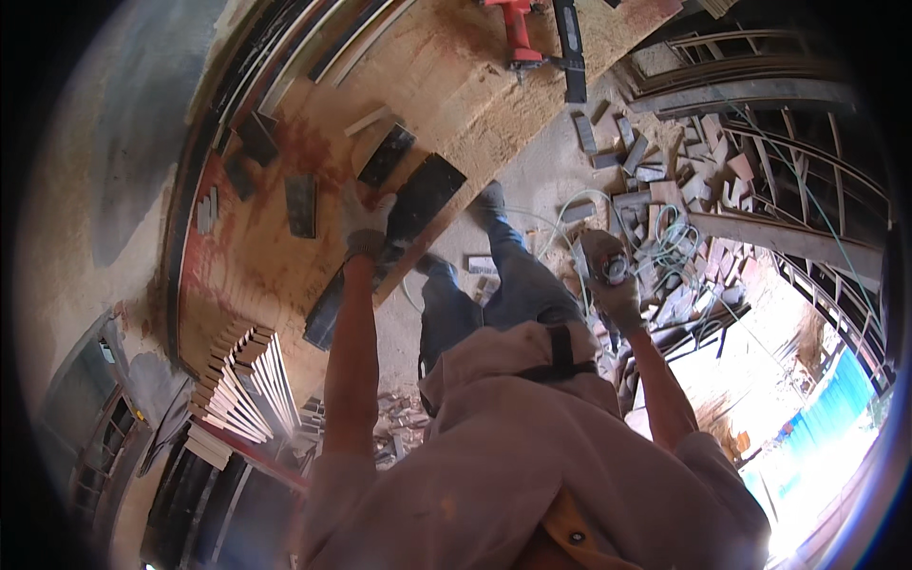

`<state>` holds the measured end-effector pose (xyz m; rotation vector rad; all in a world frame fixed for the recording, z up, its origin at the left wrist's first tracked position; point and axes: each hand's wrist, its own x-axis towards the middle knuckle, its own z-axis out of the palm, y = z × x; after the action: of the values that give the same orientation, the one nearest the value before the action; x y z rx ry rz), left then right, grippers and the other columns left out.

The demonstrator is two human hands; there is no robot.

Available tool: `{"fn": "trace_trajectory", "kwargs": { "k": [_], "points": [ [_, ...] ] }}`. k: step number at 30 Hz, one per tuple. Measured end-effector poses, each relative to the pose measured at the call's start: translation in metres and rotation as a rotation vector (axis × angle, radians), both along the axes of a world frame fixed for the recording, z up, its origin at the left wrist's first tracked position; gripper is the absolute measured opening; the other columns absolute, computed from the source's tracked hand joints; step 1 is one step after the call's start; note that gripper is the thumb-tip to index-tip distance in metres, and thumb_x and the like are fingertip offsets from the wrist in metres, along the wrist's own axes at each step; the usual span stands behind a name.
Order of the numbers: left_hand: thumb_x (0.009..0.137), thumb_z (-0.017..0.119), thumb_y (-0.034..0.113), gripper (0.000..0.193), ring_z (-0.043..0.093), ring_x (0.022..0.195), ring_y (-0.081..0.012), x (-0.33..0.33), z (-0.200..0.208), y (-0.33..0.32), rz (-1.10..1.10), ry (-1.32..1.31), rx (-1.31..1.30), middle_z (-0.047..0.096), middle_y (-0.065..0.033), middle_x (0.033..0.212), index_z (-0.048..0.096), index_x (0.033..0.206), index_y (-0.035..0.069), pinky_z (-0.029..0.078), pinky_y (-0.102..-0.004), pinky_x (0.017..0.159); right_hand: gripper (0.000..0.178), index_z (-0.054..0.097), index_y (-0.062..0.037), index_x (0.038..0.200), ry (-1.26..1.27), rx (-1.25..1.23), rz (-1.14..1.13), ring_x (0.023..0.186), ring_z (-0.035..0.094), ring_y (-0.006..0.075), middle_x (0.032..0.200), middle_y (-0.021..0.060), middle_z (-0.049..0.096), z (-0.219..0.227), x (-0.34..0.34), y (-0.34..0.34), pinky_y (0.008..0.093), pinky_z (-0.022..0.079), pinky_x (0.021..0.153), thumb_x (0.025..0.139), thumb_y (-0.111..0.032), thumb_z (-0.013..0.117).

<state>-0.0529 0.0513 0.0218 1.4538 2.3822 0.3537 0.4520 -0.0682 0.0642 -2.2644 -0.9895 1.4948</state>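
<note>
Black board [425,198] near worktable edge [518,133], floor [543,173] beyond

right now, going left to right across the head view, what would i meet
Fanned stack of pale-edged strips, gloved left hand, red tool on the bench, gloved right hand with a handheld tool, bright blue panel.

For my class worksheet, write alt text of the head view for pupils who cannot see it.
A person's gloved right hand holds a handheld tool, while the gloved left hand lies beside a dark board on a wooden workbench. Loose blocks lie scattered across the floor.
</note>
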Motion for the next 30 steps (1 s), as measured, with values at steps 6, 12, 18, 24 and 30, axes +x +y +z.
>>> {"fn": "trace_trajectory", "kwargs": {
  "k": [6, 12, 18, 24, 30],
  "points": [
    [0.071, 0.084, 0.042, 0.078, 0.057, 0.122, -0.0378, -0.001, -0.013, 0.062, -0.087, 0.106, -0.24, 0.062, -0.0213, 0.128, 0.054, 0.131, 0.002, 0.046, -0.0447, 0.102, 0.018, 0.06, -0.0077, 0.075, 0.011, 0.008, -0.046, 0.047, 0.055, 0.0094, 0.059, -0.0006, 0.058, 0.016, 0.0, 0.003, 0.0278, 0.044, 0.043, 0.083, -0.009, 0.076],
    [0.07, 0.084, 0.026, 0.054, 0.062, 0.101, -0.0361, 0.014, -0.017, 0.058, -0.152, 0.177, -0.183, 0.063, -0.0178, 0.108, 0.057, 0.113, 0.007, 0.05, -0.0475, 0.085, 0.02, 0.07, -0.0023, 0.089, 0.061, -0.064, -0.156, 0.055, 0.064, 0.0117, 0.065, 0.0043, 0.066, 0.03, 0.009, -0.004, 0.0305, 0.051, 0.049, 0.078, -0.016, 0.081],
    [0.073, 0.081, 0.023, 0.059, 0.06, 0.099, -0.0385, 0.043, 0.005, -0.01, -0.366, 0.055, 0.215, 0.059, -0.0181, 0.109, 0.05, 0.119, 0.004, 0.049, -0.051, 0.085, 0.025, 0.062, -0.006, 0.067, 0.08, -0.109, -0.18, 0.047, 0.055, 0.01, 0.058, 0.0004, 0.059, 0.04, -0.009, 0.014, 0.0285, 0.043, 0.044, 0.083, -0.015, 0.078],
    [0.073, 0.084, 0.033, 0.097, 0.045, 0.135, -0.0436, 0.086, 0.014, -0.026, -0.382, 0.077, 0.218, 0.05, -0.0268, 0.141, 0.034, 0.149, 0.001, 0.032, -0.0554, 0.115, 0.017, 0.066, -0.0041, 0.082, 0.101, -0.099, -0.144, 0.053, 0.06, 0.0107, 0.064, -0.0004, 0.061, 0.035, -0.03, 0.041, 0.0285, 0.047, 0.046, 0.079, -0.015, 0.079],
    [0.075, 0.082, 0.027, 0.088, 0.04, 0.142, -0.0425, 0.088, -0.002, -0.028, -0.319, 0.01, 0.215, 0.046, -0.0253, 0.148, 0.041, 0.149, 0.002, 0.028, -0.0555, 0.118, 0.03, 0.068, 0.0016, 0.089, 0.069, 0.103, 0.088, 0.07, 0.07, 0.017, 0.077, 0.0084, 0.07, 0.027, -0.043, 0.061, 0.0345, 0.055, 0.062, 0.077, -0.023, 0.081]
  ]
}}
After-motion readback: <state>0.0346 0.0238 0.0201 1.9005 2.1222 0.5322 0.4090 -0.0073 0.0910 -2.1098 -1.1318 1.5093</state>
